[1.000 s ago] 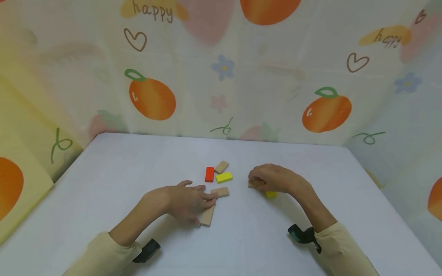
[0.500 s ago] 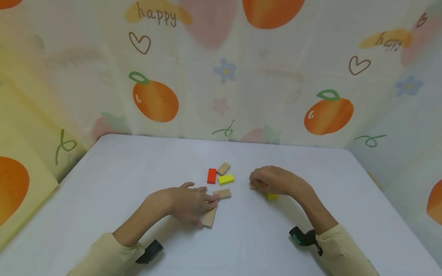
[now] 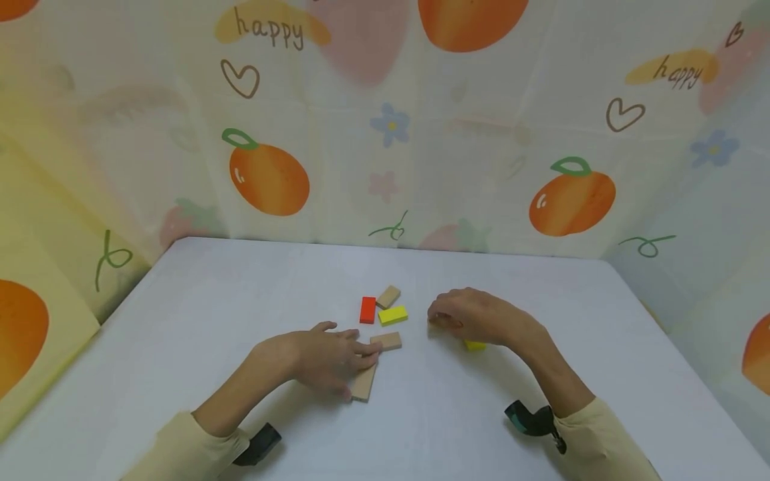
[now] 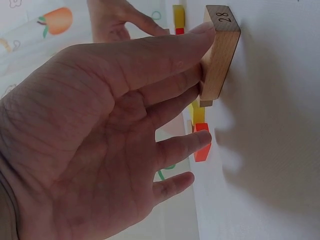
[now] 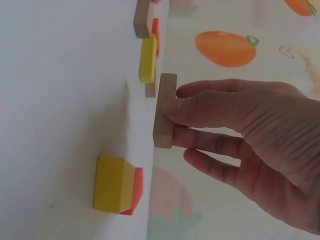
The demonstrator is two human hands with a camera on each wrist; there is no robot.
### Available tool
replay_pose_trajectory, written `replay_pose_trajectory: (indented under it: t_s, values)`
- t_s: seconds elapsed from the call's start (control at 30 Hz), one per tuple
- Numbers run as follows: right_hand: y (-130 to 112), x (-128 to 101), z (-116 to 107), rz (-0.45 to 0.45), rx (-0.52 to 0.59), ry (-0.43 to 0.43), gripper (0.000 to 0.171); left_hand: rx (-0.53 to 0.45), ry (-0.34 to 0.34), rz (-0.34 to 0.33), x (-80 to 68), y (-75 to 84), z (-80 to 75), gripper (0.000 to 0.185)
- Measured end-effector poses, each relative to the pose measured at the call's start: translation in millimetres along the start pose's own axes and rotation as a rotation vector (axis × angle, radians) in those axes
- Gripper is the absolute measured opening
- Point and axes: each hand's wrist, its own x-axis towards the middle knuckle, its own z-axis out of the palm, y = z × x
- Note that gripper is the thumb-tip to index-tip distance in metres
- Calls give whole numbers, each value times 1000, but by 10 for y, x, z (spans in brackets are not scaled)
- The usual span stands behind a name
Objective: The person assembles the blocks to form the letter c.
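My left hand lies flat on the white table, its straight fingers on a long wooden block. In the left wrist view the fingertips press that block, which is marked 28. A second wooden block lies just past the fingertips. My right hand pinches a small wooden block between thumb and fingers, low over the table. A yellow block lies under that hand's wrist side; a red edge shows beside that block in the right wrist view.
Between the hands, a little farther back, lie a red block, a yellow block and a wooden block. Fruit-patterned cloth walls close in the table at the back and both sides.
My right hand has shifted slightly left with its wooden block. The left hand and the block under it have stayed where they were.
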Motion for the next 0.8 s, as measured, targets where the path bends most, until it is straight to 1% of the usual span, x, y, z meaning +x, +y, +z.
replay_pose_trajectory:
  t_s: [0.2,0.4,0.57,0.67,0.8]
  values:
    - [-164,-2,-32,-7,-8,-16,24,27,4,10,5,2,1,73]
    - [-254,56,46,-62,-36,-54,29,35,13,13,10,-7,11,72]
    - [-282,81,109,-89,-67,-58,24,55,11,12,10,2,1,72]
    - [-277,83,153,-110,-66,-47,22,36,14,6,1,11,-2,72]
    - [-269,112,215,-127,-48,-53,20,-14,18,-8,-18,14,3,72]
